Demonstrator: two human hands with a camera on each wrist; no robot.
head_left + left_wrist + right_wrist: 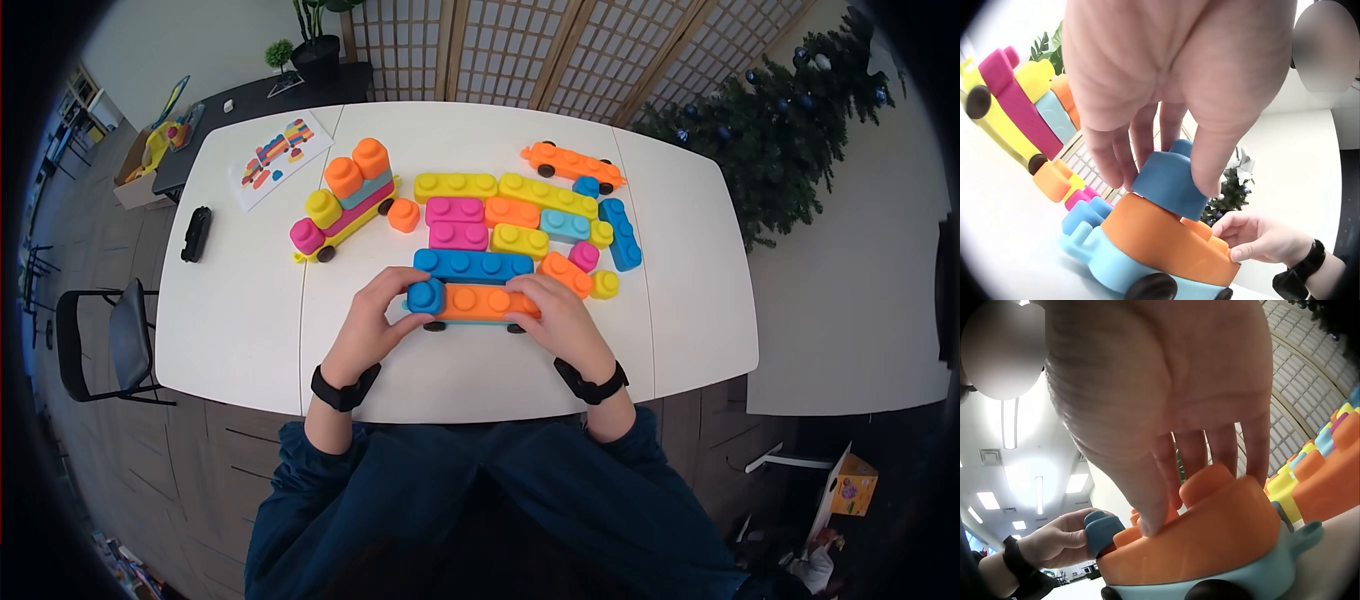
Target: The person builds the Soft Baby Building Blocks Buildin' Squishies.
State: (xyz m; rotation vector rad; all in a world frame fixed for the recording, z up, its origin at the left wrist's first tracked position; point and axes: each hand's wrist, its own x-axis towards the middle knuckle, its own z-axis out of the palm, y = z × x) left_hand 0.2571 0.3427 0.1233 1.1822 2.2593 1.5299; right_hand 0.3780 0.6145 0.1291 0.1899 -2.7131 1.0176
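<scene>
In front of the person, a long orange building block lies on a light blue wheeled base with black wheels. The left hand pinches a small blue block between thumb and fingers, at the orange block's left end. In the left wrist view the blue block looks slightly tilted over the orange top. At the other end, the right hand grips the orange block, thumb on the near side by a stud and fingers across the far side. A long blue block lies just beyond.
Loose yellow, pink, orange and blue blocks lie in rows beyond the hands. A stacked yellow wheeled base stands left, an orange wheeled base far right. A picture sheet and black object lie on the left.
</scene>
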